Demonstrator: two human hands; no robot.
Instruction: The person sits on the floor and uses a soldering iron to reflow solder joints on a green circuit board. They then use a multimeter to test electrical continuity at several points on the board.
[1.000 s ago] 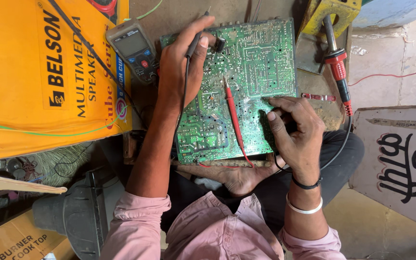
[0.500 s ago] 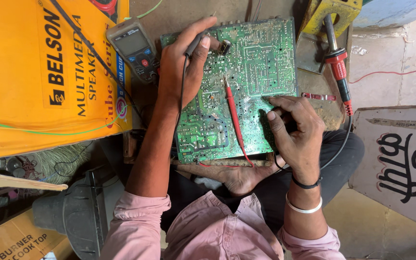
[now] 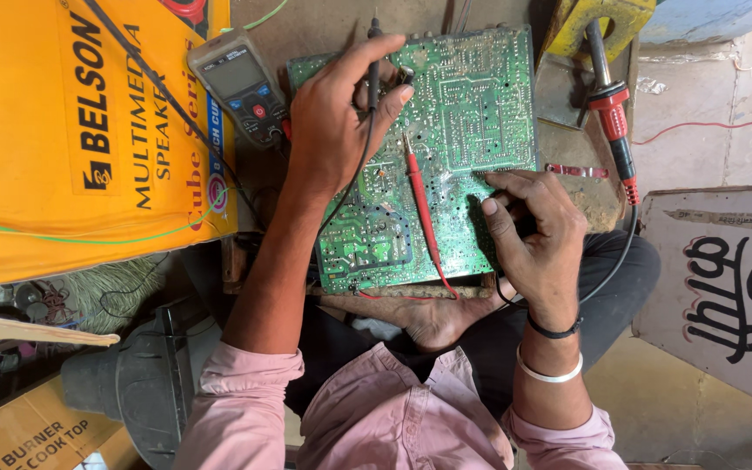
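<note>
A green circuit board rests solder side up on my lap. My left hand pinches a black test probe between thumb and fingers, its tip down on the board's upper left part. A red test probe lies loose across the middle of the board. My right hand grips the board's lower right edge, thumb pressed on the surface and fingers curled. A grey multimeter lies just left of my left hand, its black lead running down past my wrist.
A large yellow cardboard box fills the left side. A red-handled soldering iron stands in a yellow holder at the upper right. A printed board lies on the floor at right, a dark grey object at lower left.
My left hand has shifted its fingers on the black probe near the board's top edge, index finger stretching out. My right hand and the red probe have stayed put.
</note>
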